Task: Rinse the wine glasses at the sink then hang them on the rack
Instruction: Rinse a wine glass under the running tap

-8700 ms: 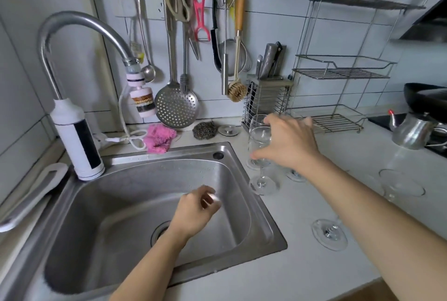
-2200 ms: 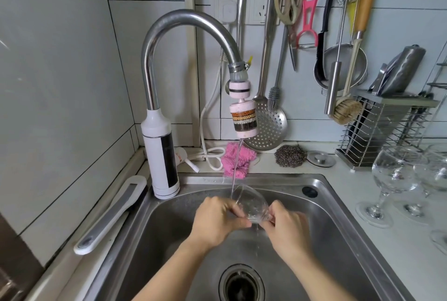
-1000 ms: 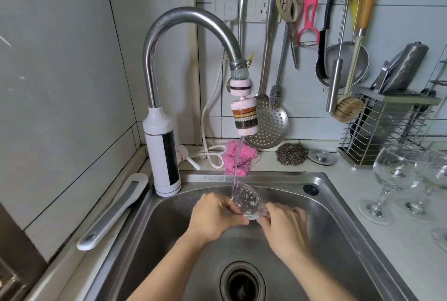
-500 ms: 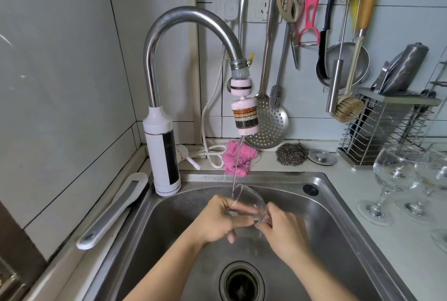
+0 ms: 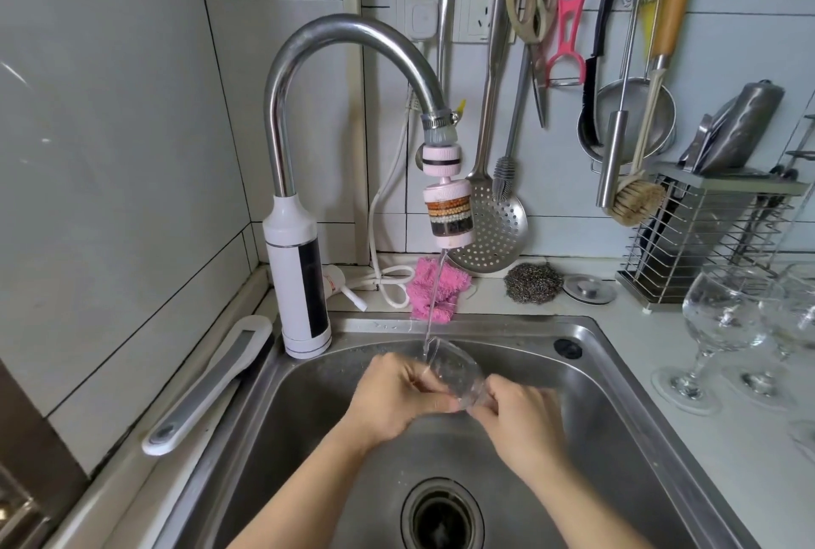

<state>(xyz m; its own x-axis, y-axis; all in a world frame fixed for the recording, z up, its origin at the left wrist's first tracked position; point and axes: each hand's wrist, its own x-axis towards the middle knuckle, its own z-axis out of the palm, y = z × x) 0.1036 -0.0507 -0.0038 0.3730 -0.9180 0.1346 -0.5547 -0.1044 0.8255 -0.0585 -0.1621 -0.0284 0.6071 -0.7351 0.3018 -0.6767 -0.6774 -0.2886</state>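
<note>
A tilted wine glass [image 5: 450, 372] is clasped by the left hand [image 5: 397, 394] and right hand [image 5: 520, 420] under the faucet stream [image 5: 434, 297]; two more glasses [image 5: 723, 319] are stood at three o'clock.

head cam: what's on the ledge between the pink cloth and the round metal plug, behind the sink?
A steel-wool scourer sits between the pink cloth and the metal plug, closer to the plug. Nothing else lies on that stretch, as the head view shows.

Your right hand [image 5: 520, 420] hides the stem of the clear wine glass [image 5: 452, 372]; at 3 o'clock another clear stemmed glass [image 5: 799, 310] is cropped.
</note>
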